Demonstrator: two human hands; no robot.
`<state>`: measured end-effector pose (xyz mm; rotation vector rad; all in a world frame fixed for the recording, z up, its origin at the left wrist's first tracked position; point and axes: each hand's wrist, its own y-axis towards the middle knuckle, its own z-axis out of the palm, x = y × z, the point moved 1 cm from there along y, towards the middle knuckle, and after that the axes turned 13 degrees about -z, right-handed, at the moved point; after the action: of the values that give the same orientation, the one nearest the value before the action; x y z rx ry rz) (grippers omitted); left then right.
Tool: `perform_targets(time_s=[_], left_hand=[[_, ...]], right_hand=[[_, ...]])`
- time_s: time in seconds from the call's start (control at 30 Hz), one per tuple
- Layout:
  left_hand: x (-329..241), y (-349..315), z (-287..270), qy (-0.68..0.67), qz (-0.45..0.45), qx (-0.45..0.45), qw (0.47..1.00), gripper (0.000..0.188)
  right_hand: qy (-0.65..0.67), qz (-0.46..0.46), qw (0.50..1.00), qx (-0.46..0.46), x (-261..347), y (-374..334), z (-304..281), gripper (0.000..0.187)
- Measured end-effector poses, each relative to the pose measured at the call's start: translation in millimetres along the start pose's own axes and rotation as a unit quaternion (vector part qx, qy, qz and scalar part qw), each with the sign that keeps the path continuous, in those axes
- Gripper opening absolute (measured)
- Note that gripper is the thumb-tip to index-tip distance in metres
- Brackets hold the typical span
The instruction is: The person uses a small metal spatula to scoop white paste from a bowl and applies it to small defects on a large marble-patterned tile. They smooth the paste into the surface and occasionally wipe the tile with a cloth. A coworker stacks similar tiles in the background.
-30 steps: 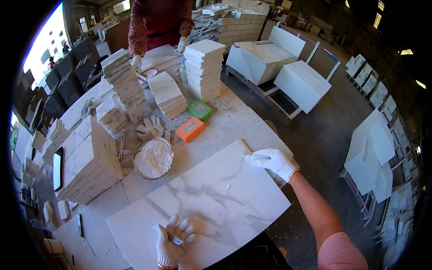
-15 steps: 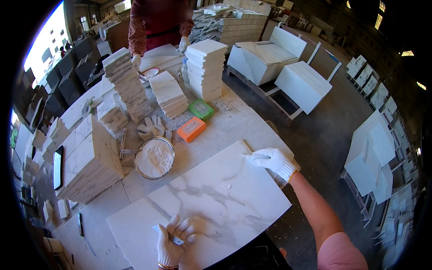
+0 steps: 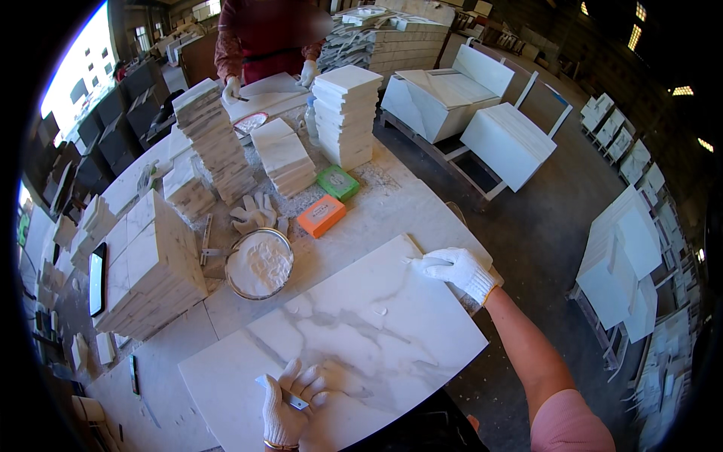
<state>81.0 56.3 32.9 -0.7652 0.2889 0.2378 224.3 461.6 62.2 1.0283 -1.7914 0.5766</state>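
A large white marble slab (image 3: 339, 339) lies flat at the near edge of the worktable (image 3: 399, 203), the gloved right hand (image 3: 456, 270) pressed open on its far right corner, the left hand (image 3: 290, 395) gripping a small scraper blade (image 3: 280, 392) at its near edge, beside a round bowl of white paste (image 3: 259, 264).

Two flat rectangular boxes lie side by side mid-table — an orange box (image 3: 321, 215), a green box (image 3: 337, 181) behind it.

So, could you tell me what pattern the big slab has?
White with grey veins, on the slab, head view.
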Motion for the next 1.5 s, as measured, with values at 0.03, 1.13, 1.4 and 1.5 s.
perform_targets(time_s=[0.03,1.13,1.4,1.5], left_hand=[[0,0,0,-0.002,-0.001,0.001,1.000,0.072],[0,-1,1,0.019,0.010,0.016,1.000,0.075],[0,0,-2,0.018,0.011,0.018,1.000,0.076],[0,0,0,0.019,0.011,0.017,1.000,0.076]], right_hand=[[0.003,-0.001,1.000,-0.002,0,-1,0,0.028],[-0.128,-0.063,0.983,0.119,27,-40,50,0.034],[-0.125,-0.047,0.984,0.116,25,-40,53,0.035],[-0.133,-0.044,0.983,0.117,26,-39,52,0.034]])
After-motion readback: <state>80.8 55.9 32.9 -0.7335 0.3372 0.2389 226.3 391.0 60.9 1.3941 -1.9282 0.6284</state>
